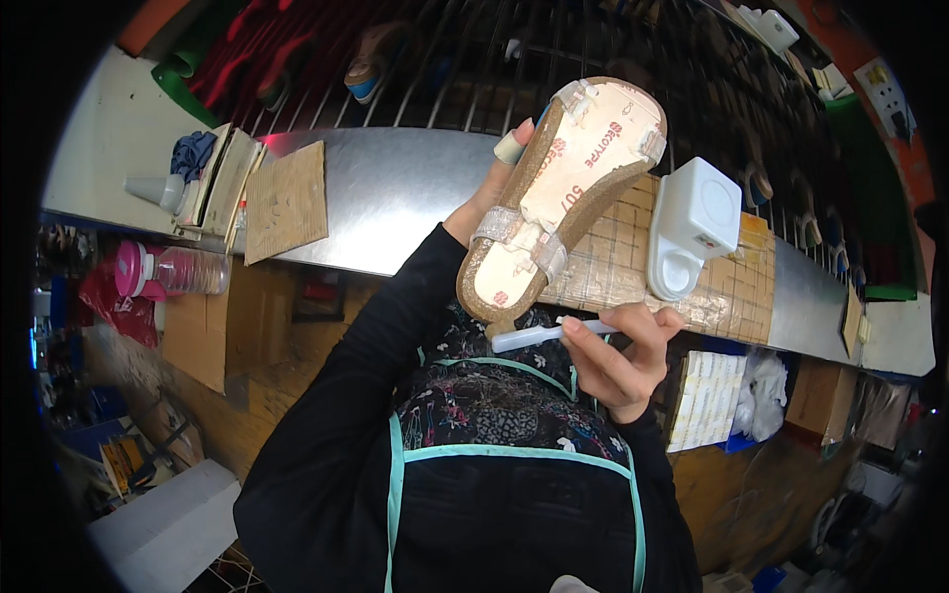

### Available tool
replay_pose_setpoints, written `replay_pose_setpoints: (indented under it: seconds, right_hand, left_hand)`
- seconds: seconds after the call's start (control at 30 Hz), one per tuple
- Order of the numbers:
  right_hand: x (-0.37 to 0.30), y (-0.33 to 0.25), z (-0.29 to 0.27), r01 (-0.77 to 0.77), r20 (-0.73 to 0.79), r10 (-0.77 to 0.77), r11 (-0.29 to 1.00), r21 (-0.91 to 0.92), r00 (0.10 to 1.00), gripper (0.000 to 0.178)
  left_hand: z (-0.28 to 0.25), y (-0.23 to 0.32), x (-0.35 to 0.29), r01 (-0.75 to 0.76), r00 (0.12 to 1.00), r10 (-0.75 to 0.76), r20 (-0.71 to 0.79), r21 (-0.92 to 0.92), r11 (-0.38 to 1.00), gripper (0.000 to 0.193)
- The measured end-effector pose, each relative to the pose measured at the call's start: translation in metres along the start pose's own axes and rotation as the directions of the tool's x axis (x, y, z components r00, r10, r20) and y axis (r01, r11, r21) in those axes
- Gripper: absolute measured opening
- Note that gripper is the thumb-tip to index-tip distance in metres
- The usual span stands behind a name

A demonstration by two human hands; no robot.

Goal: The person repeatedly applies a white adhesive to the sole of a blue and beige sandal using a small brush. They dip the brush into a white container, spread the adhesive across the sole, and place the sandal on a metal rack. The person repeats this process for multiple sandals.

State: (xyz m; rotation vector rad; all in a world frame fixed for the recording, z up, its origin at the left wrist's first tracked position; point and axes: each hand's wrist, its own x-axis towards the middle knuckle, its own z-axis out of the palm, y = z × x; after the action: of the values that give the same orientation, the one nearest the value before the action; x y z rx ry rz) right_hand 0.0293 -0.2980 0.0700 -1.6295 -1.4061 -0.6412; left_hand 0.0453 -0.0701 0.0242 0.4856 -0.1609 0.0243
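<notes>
A sandal upper with a cork-brown footbed (578,168) is held up, its pale underside facing me with clear strap ends folded over the edges. My left hand (484,198) grips it from behind along the left side; most of the fingers are hidden, and one wears a beige finger cover. In my right hand (623,361), closed in a pinch, is a small brush with a white plastic handle (534,338). Its brown bristles (502,327) meet the lower edge of the footbed. Just right of the footbed stands a white plastic dispenser (700,212) with a small cup.
A taped cardboard sheet (618,252) lies on the metal table (371,178) under the dispenser. Beyond runs a rack of rollers (435,79) carrying other shoes (364,84). To the left are a cardboard piece (287,203) and a pink-capped bottle (188,270).
</notes>
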Motion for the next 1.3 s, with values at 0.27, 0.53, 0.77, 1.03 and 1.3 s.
replay_pose_setpoints:
  seconds: [0.27,0.53,0.77,1.03,1.3]
  right_hand:
    - [-0.009,0.007,0.005,-0.021,-0.065,0.015,0.997,-0.079,0.998,0.045]
    - [-0.016,0.020,0.013,-0.100,-0.113,0.096,0.995,-0.031,0.989,0.039]
    - [-0.024,0.009,0.009,-0.179,-0.101,0.173,0.983,-0.049,0.980,0.037]
    - [-0.021,-0.008,0.009,-0.183,-0.042,0.179,0.975,-0.125,0.983,0.036]
    - [0.029,0.024,0.026,-0.327,-0.180,0.295,0.927,-0.186,0.938,0.026]
  left_hand:
    - [-0.009,-0.010,0.002,0.052,0.988,-0.029,0.150,-0.155,0.987,0.083]
    - [-0.011,-0.021,0.002,0.050,0.986,-0.014,0.165,-0.222,0.974,0.088]
    - [-0.013,-0.014,-0.004,-0.012,1.000,0.012,-0.004,-0.102,0.995,0.092]
    - [-0.010,0.010,-0.013,-0.085,0.986,0.115,-0.118,0.235,0.968,0.096]
    - [-0.004,0.012,-0.036,0.030,0.974,0.082,-0.213,0.477,0.878,0.107]
